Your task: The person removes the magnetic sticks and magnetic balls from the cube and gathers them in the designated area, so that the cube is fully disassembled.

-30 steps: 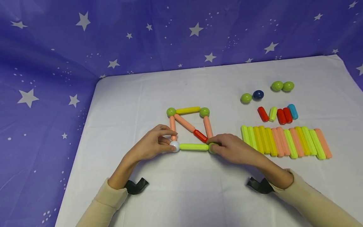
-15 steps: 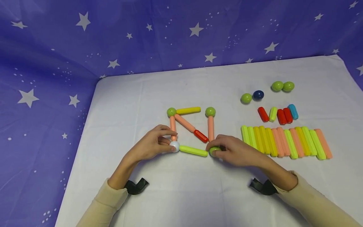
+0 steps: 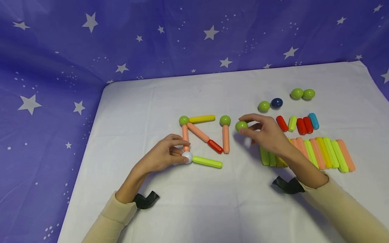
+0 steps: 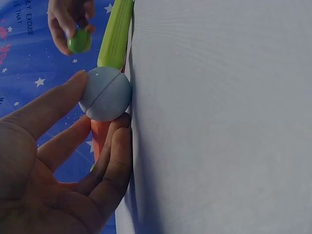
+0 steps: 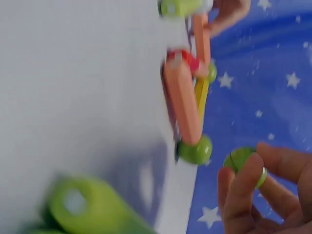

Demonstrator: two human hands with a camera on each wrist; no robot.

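My left hand [image 3: 166, 152] pinches a white ball [image 4: 106, 93] at the near left corner of a stick-and-ball figure. A lime stick [image 3: 207, 161] runs right from that ball, its other end free. An orange stick [image 3: 185, 137] leads from it to a green ball [image 3: 183, 120] at the far left, where a yellow stick [image 3: 202, 118] and an orange-and-red diagonal [image 3: 198, 132] also join. Apart to the right lies another orange stick [image 3: 226, 139] with a green ball [image 3: 225, 120] on its far end. Right of it, my right hand [image 3: 265, 131] holds a green ball [image 3: 241, 126] above the table.
Several long sticks [image 3: 326, 153] lie in a row on the right, partly behind my right arm. Short red sticks [image 3: 305, 126], a short lime stick [image 3: 292, 123] and a blue one [image 3: 313, 120] lie beyond. Farther back are green balls [image 3: 264, 106] and a dark blue ball [image 3: 277, 103].
The right-hand orange stick came away from the yellow stick and the near right corner. My right hand pulled the green ball off there and carried it up and away. My left hand stayed put.
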